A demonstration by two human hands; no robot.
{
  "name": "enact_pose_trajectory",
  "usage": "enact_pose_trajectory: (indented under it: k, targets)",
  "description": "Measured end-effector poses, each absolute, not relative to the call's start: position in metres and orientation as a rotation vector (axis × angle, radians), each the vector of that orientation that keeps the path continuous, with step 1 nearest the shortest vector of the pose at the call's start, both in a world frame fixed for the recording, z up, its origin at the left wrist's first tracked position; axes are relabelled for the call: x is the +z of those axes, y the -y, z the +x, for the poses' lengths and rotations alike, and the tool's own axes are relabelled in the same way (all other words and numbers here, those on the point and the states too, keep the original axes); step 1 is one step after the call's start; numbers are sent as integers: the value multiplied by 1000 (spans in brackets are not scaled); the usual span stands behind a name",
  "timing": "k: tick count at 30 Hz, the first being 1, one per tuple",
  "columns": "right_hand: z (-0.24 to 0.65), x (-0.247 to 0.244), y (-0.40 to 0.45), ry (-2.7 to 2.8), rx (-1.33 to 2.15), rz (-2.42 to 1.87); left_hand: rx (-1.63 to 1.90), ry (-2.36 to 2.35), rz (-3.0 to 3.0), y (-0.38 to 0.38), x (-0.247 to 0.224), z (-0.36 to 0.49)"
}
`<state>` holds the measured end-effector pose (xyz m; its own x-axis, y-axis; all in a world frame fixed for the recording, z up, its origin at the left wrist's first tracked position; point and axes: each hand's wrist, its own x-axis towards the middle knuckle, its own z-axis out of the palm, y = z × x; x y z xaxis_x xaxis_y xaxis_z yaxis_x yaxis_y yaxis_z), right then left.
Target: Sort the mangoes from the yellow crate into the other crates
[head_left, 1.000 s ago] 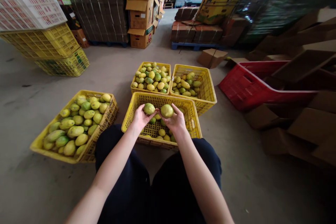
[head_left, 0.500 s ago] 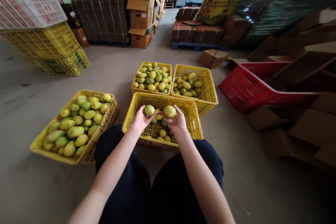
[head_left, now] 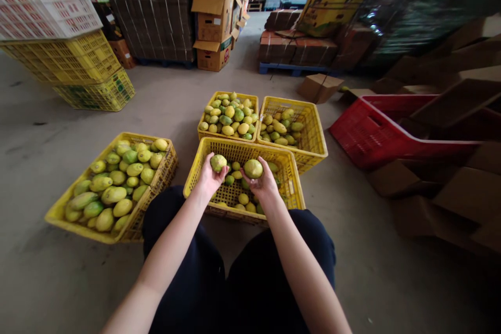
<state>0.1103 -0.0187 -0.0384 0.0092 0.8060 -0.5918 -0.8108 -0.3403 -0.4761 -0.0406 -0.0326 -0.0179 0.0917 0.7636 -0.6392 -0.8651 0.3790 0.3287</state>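
Note:
My left hand (head_left: 212, 176) is closed round a yellow-green lemon (head_left: 218, 163), held above the near yellow crate (head_left: 291, 188). Level with it, my right hand (head_left: 265, 183) grips a second, slightly larger lemon (head_left: 253, 168) from below and the right side. Beneath both hands, several yellow and green lemons (head_left: 243, 199) lie loose in the near crate, partly hidden by my hands. Part of the crate's holed floor shows between them.
Behind the near crate stand a full crate of lemons (head_left: 228, 116) and a partly filled crate (head_left: 315, 130). Another full crate (head_left: 113, 188) sits left of my knee. A red crate (head_left: 371, 128) with cardboard is at right. Stacked crates (head_left: 84, 57) stand far left.
My left hand has moved slightly left with its lemon, widening the gap between the two fruits. My right hand holds its lemon in nearly the same place.

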Motion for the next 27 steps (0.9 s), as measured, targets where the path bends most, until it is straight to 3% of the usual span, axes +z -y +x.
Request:
enact_pose_trajectory:
  k: [27]
  targets:
    - [114,-32,21,-36,1599,-1000,1372,-840,-107,33,-8,-28]
